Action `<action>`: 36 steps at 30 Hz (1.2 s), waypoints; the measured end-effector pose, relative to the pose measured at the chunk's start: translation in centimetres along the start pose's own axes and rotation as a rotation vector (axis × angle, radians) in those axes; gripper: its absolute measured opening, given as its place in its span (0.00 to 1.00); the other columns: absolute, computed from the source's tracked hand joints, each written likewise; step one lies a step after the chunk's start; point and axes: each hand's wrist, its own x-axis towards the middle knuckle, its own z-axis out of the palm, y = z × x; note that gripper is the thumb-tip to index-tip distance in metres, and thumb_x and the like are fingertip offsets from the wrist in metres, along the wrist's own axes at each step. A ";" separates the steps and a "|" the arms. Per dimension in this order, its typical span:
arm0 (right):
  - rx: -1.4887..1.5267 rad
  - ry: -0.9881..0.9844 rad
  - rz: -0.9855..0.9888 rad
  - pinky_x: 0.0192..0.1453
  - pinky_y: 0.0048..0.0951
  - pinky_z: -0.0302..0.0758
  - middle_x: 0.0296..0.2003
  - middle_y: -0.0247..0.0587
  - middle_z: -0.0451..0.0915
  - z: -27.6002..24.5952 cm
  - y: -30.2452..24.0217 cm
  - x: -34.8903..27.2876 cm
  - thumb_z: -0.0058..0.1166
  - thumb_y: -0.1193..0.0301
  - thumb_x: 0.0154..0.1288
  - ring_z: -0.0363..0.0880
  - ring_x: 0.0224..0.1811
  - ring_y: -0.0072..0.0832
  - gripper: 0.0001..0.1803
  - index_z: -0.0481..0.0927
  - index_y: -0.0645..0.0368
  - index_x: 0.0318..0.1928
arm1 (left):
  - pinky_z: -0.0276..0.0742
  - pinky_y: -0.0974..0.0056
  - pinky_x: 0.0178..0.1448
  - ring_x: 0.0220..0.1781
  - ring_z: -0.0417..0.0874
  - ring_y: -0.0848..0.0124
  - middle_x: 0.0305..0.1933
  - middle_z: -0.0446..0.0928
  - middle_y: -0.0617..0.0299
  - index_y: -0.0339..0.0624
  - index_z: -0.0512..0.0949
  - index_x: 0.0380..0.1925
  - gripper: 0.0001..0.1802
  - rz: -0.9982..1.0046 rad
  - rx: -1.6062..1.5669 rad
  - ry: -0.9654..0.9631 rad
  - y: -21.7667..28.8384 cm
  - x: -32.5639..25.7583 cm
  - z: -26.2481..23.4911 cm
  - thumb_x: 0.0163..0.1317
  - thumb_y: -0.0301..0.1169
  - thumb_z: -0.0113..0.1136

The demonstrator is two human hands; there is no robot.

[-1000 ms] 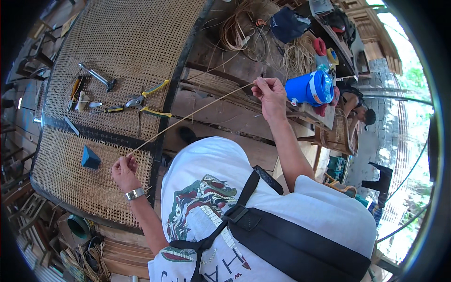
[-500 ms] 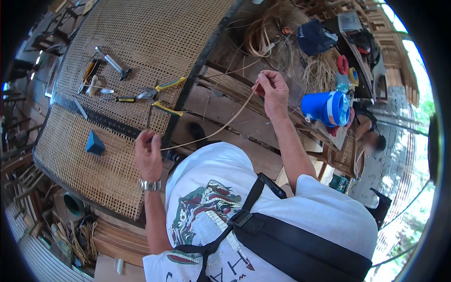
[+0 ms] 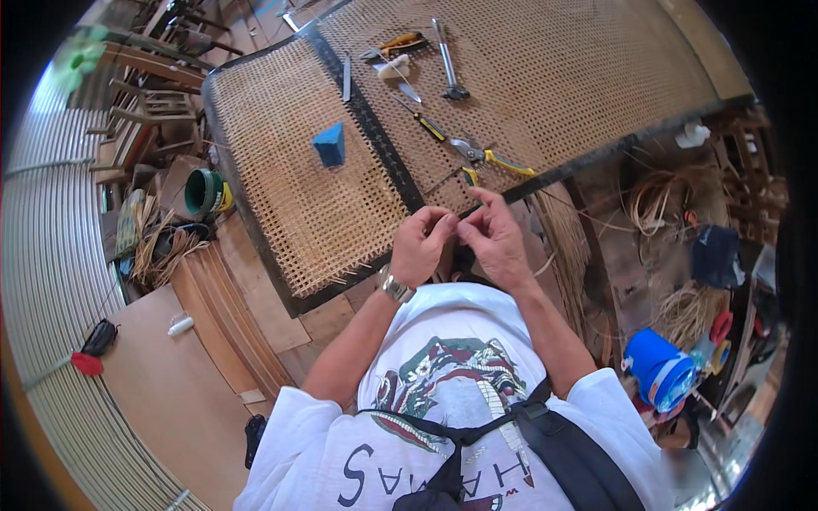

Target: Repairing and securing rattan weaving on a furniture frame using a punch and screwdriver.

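My left hand (image 3: 417,249), with a metal watch on the wrist, and my right hand (image 3: 498,243) meet fingertip to fingertip in front of my chest. Both pinch a thin cane strip; the fingers hide most of it, and a pale curved length (image 3: 548,258) shows beside my right wrist. Just beyond the hands is the dark-edged frame with woven cane panels (image 3: 285,183). On the weave lie yellow-handled shears (image 3: 469,152), a yellow-and-black-handled pointed tool (image 3: 430,128), a hammer (image 3: 449,68), an orange-handled tool (image 3: 403,41) and a blue wedge-shaped block (image 3: 329,145).
A blue jug (image 3: 659,368) stands at right, near bundled cane fibres (image 3: 690,311) and a dark blue bag (image 3: 717,257). At left are a green bucket (image 3: 204,192), dry strips (image 3: 162,247) and long wooden boards (image 3: 226,315). Corrugated metal (image 3: 51,230) lines the far left.
My hands have come together from wide apart, where the cane strip was stretched between them. The view has turned left, so the panel and tools appear farther right.
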 end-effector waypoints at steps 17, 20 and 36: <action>-0.862 0.228 0.166 0.27 0.24 0.72 0.31 0.29 0.75 -17.3 17.2 -12.0 0.53 0.77 0.72 0.74 0.25 0.18 0.05 0.82 0.58 0.42 | 0.76 0.45 0.59 0.57 0.78 0.45 0.55 0.76 0.44 0.39 0.74 0.56 0.30 0.140 0.982 0.536 -4.5 16.6 -16.9 0.57 0.39 0.72; -0.706 0.403 0.420 0.29 0.24 0.75 0.30 0.30 0.76 -18.3 16.5 -15.5 0.52 0.79 0.71 0.74 0.26 0.19 0.06 0.82 0.59 0.42 | 0.76 0.44 0.59 0.58 0.78 0.46 0.56 0.76 0.43 0.40 0.76 0.55 0.29 0.294 0.643 0.658 -2.8 18.1 -16.3 0.57 0.40 0.72; -0.627 0.671 0.735 0.30 0.23 0.76 0.28 0.33 0.82 -7.2 11.4 -21.7 0.59 0.74 0.68 0.77 0.25 0.19 0.05 0.84 0.63 0.41 | 0.79 0.51 0.63 0.57 0.85 0.53 0.57 0.83 0.51 0.47 0.87 0.47 0.22 -0.236 0.850 0.358 -3.9 40.5 -19.3 0.61 0.51 0.68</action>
